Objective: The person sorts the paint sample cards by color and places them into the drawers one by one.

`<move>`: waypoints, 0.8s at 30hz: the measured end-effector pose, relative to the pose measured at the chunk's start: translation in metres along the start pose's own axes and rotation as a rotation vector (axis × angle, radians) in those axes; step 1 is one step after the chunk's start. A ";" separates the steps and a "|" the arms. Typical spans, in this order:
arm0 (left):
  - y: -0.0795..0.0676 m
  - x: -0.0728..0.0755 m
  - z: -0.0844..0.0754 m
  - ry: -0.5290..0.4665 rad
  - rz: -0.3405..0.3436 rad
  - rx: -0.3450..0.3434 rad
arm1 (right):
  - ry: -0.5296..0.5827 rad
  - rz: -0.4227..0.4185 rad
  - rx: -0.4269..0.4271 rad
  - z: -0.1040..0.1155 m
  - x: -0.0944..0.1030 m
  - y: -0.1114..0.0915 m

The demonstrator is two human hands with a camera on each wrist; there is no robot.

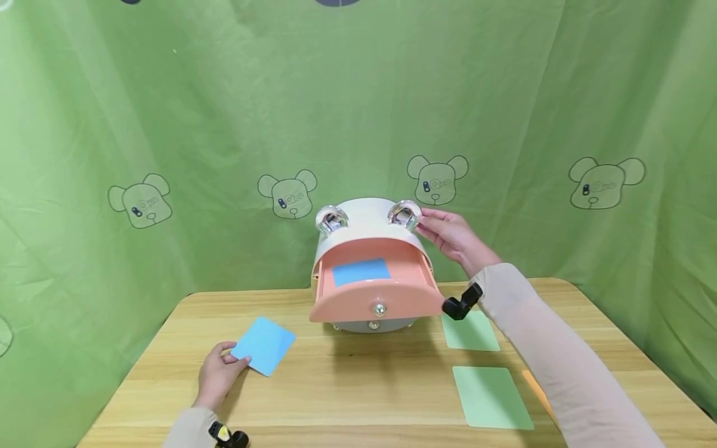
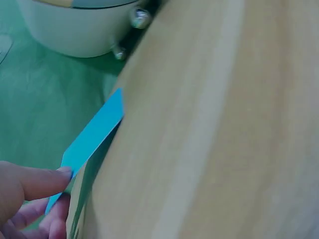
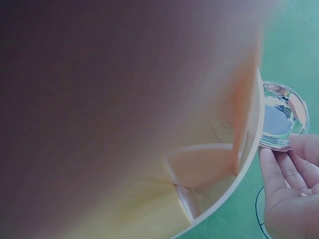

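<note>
My left hand (image 1: 218,376) pinches a blue paper card (image 1: 264,345) between thumb and fingers, tilted over the left part of the table; the left wrist view shows the card (image 2: 94,137) nearly edge-on. A white rounded drawer box (image 1: 366,219) with two shiny silver knobs stands at the table's back. Its pink drawer (image 1: 376,303) is pulled out, and another blue card (image 1: 361,272) lies inside. With the thumb and fingers of my right hand (image 1: 450,236) I grip the right silver knob (image 1: 404,215) on top. The right wrist view shows that hand (image 3: 294,184) at the knob's rim.
Two light green cards lie on the table (image 1: 386,404) at the right, one card (image 1: 470,331) behind the other card (image 1: 493,397). An orange card (image 1: 539,395) is partly covered by my right sleeve. Below the pink drawer shows a grey drawer (image 1: 358,326). A green curtain (image 1: 358,93) hangs behind.
</note>
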State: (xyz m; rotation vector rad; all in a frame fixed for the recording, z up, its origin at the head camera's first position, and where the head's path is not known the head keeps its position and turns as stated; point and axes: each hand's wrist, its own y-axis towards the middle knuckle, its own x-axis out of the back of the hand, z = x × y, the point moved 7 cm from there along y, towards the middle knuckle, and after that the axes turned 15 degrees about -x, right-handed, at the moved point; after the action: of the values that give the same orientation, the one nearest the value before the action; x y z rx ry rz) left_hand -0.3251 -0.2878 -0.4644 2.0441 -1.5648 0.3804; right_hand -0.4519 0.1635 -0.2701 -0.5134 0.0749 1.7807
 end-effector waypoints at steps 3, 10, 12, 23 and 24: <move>0.001 0.002 0.006 -0.125 -0.008 0.051 | -0.002 0.001 0.001 0.000 -0.001 0.000; 0.007 0.007 0.008 -0.416 -0.052 0.143 | -0.006 0.003 -0.001 0.000 -0.001 -0.001; 0.009 0.008 0.002 -0.471 -0.047 0.156 | -0.008 0.004 -0.001 0.000 -0.002 -0.002; 0.036 0.026 -0.081 -0.637 0.004 0.075 | -0.008 0.003 0.001 0.000 -0.002 -0.003; 0.038 0.027 -0.092 -0.650 0.019 0.058 | -0.010 0.003 0.001 0.000 -0.001 -0.003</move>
State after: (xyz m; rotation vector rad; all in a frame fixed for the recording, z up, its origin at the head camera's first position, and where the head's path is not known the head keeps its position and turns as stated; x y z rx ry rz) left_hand -0.3452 -0.2646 -0.3663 2.3357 -1.9467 -0.2735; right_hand -0.4494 0.1630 -0.2687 -0.5040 0.0695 1.7859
